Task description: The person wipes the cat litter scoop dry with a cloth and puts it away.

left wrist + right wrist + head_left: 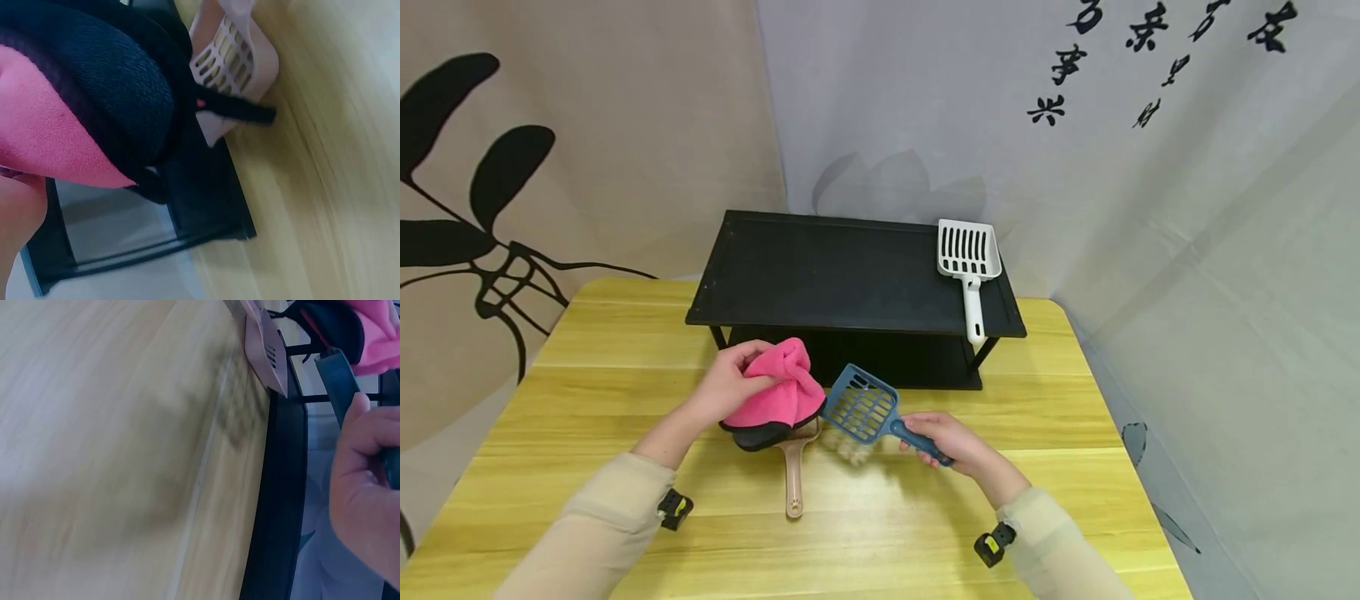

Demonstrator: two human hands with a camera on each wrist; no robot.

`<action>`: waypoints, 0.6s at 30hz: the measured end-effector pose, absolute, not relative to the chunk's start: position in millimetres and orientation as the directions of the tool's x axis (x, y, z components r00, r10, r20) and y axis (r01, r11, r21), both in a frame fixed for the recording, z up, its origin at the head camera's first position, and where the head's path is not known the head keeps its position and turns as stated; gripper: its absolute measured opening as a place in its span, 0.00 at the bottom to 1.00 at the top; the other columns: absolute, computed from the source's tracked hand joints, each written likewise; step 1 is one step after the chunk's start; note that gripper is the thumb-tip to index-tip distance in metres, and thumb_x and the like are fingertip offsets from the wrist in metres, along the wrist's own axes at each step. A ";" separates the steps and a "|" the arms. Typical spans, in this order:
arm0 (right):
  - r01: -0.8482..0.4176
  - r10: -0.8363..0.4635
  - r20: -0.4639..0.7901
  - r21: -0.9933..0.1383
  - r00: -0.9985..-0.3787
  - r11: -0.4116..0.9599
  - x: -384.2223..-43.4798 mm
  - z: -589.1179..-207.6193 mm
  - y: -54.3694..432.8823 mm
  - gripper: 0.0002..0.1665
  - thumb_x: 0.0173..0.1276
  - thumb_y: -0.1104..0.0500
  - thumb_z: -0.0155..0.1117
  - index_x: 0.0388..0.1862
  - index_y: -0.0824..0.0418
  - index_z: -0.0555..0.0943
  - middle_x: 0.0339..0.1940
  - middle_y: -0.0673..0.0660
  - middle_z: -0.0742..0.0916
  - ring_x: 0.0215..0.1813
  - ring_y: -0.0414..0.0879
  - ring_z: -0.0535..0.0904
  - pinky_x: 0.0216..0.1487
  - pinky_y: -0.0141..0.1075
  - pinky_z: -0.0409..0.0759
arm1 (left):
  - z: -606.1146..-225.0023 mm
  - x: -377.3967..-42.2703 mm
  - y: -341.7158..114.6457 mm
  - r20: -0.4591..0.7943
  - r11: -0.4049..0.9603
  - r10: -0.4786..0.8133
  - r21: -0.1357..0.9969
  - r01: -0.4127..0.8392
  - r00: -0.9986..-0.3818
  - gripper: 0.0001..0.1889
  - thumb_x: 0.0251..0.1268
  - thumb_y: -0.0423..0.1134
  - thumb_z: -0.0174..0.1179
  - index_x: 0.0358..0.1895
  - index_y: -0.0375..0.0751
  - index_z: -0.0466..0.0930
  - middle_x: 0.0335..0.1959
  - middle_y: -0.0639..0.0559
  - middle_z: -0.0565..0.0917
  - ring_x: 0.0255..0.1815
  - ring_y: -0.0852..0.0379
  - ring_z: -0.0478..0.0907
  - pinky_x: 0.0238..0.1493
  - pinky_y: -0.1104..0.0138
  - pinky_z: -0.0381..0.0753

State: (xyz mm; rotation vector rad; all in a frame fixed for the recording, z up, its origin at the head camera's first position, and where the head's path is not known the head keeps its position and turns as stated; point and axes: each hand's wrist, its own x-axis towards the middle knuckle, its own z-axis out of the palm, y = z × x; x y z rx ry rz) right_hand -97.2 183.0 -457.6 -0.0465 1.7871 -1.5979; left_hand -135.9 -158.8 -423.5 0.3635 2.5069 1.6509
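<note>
My left hand grips a bunched pink cloth with a black edge and a dark underside. In the left wrist view the cloth hangs over the shelf's edge. My right hand holds a blue slotted scoop by its handle, the head raised toward the cloth. In the right wrist view, fingers wrap the blue handle. Beneath the cloth, a light pink-beige slotted scoop lies with its handle toward me; the cloth partly hides its head in the head view.
A black two-tier shelf stands at the back of the wooden table. On its top right lies a white slotted scoop, its handle hanging past the front edge. A printed curtain hangs behind.
</note>
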 end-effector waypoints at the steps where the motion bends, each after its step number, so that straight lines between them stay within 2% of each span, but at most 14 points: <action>1: 0.425 -0.474 -0.485 -0.874 -0.735 0.235 -97.1 -456.8 181.4 0.26 0.74 0.55 0.44 0.63 0.70 0.68 0.28 0.49 0.83 0.16 0.32 0.68 0.18 0.23 0.68 | -424.1 -136.5 -154.8 0.028 0.382 0.273 0.914 0.135 -0.962 0.17 0.55 0.31 0.64 0.49 0.33 0.76 0.41 0.39 0.80 0.33 0.57 0.73 0.34 0.72 0.76; 6: 0.415 -0.487 -0.484 -0.875 -0.727 0.250 -96.2 -456.5 173.6 0.25 0.74 0.57 0.44 0.63 0.71 0.68 0.27 0.48 0.83 0.15 0.32 0.68 0.17 0.23 0.66 | -430.1 -135.6 -132.0 0.002 0.413 0.338 0.898 0.151 -0.941 0.17 0.54 0.34 0.67 0.48 0.39 0.79 0.43 0.42 0.82 0.36 0.54 0.75 0.37 0.68 0.77; 10: 0.411 -0.498 -0.476 -0.879 -0.724 0.242 -96.4 -456.9 167.6 0.24 0.75 0.58 0.44 0.62 0.72 0.69 0.26 0.48 0.82 0.14 0.32 0.67 0.16 0.23 0.65 | -438.3 -131.4 -114.4 -0.012 0.448 0.410 0.874 0.190 -0.912 0.18 0.54 0.40 0.67 0.49 0.44 0.80 0.45 0.46 0.83 0.37 0.56 0.75 0.37 0.68 0.77; 14: 0.418 -0.504 -0.474 -0.879 -0.722 0.229 -97.9 -453.1 162.1 0.24 0.75 0.58 0.42 0.61 0.73 0.69 0.25 0.49 0.81 0.14 0.32 0.66 0.16 0.22 0.63 | -443.9 -125.5 -99.7 -0.010 0.522 0.461 0.811 0.262 -0.887 0.15 0.54 0.48 0.66 0.45 0.52 0.82 0.37 0.53 0.82 0.31 0.60 0.73 0.30 0.71 0.73; 18: 0.417 -0.528 -0.459 -0.885 -0.715 0.205 -100.2 -449.9 157.7 0.21 0.75 0.57 0.42 0.46 0.76 0.74 0.18 0.47 0.77 0.13 0.32 0.63 0.15 0.23 0.61 | -446.5 -120.3 -88.4 0.025 0.568 0.534 0.730 0.380 -0.845 0.13 0.56 0.47 0.65 0.44 0.51 0.83 0.38 0.55 0.84 0.32 0.62 0.75 0.31 0.73 0.72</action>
